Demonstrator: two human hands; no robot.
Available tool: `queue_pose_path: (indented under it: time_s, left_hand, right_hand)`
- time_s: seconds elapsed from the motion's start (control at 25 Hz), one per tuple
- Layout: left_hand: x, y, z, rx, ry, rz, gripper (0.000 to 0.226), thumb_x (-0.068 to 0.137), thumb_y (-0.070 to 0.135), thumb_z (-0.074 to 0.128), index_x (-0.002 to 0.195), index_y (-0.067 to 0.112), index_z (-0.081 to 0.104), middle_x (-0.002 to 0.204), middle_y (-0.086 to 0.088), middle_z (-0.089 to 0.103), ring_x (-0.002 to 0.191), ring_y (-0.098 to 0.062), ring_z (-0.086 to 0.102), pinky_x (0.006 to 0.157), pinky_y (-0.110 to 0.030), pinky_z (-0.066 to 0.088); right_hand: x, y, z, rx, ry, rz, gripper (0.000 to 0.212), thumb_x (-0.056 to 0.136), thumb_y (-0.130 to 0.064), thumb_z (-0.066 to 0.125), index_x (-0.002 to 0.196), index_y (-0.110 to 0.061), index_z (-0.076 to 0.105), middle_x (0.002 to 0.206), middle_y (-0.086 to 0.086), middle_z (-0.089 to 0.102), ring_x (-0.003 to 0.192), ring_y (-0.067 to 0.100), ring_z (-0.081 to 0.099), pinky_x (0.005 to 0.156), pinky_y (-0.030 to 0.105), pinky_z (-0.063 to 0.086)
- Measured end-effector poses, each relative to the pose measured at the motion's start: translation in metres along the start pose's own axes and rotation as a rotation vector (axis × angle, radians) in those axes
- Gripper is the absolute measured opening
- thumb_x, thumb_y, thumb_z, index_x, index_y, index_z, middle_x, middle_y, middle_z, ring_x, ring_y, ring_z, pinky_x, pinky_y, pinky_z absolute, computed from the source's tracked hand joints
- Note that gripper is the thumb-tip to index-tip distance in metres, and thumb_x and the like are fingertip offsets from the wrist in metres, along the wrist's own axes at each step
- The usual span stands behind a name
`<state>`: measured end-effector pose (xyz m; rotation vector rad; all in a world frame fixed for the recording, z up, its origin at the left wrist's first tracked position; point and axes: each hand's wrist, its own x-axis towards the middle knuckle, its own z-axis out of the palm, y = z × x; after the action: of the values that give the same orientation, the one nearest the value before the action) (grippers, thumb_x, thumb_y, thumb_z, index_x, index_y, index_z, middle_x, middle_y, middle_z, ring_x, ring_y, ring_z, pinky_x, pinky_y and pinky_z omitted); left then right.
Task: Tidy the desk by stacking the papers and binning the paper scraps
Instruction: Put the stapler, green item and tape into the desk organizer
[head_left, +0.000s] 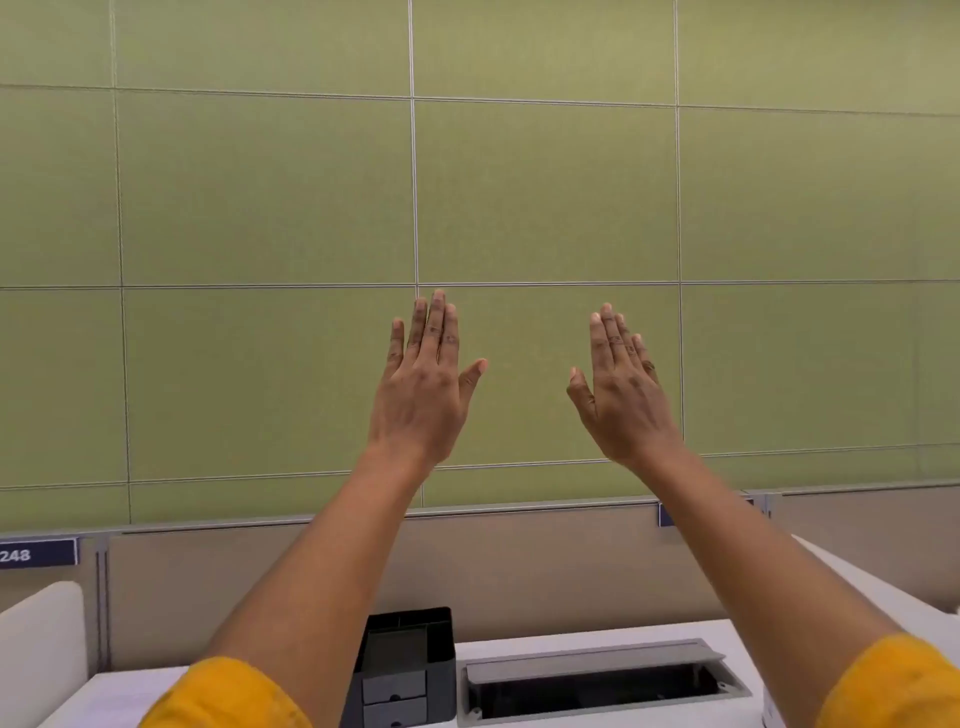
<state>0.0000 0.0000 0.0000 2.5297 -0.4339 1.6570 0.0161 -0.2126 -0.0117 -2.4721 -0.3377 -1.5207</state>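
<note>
Left hand (423, 387) and right hand (621, 392) raised, fingers (439, 322) straight, holding nothing.

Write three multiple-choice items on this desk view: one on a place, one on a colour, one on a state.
1. Where does the black organizer stand?
A. left of the grey cable box
B. right of it
C. inside it

2. What colour are the sleeves?
A. blue
B. yellow
C. white

3. How are the left hand and right hand?
A. clutching papers
B. closed in fists
C. open and empty

Answers:
1 A, the organizer sits on the box's left.
2 B, both cuffs are yellow.
3 C, fingers are spread against the green wall.
</note>
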Motion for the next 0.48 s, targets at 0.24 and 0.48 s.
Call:
queue_pose_path:
  time_s: [0.24,0.48]
  left_hand:
    - [-0.034,-0.003,0.021,0.002,-0.064,-0.011,0.078,0.087,0.054,-0.001,0.147,0.005,0.003,0.156,-0.007,-0.004,0.143,-0.019,-0.009,0.115,-0.033,-0.009]
    - [-0.065,-0.008,0.040,-0.011,-0.141,-0.044,0.089,0.083,0.064,-0.016,0.146,0.005,0.004,0.153,-0.004,-0.007,0.141,-0.017,-0.011,0.115,-0.032,-0.009]
  right_hand:
    - [-0.032,0.007,0.024,-0.080,-0.066,-0.069,0.078,0.085,-0.046,0.005,0.149,-0.003,0.010,0.159,0.012,0.006,0.148,0.022,0.004,0.117,0.028,-0.006]
    - [-0.067,0.015,0.047,-0.065,-0.165,-0.047,0.078,0.085,-0.046,0.004,0.149,-0.003,0.012,0.159,0.012,0.008,0.148,0.022,0.006,0.119,0.031,-0.001]
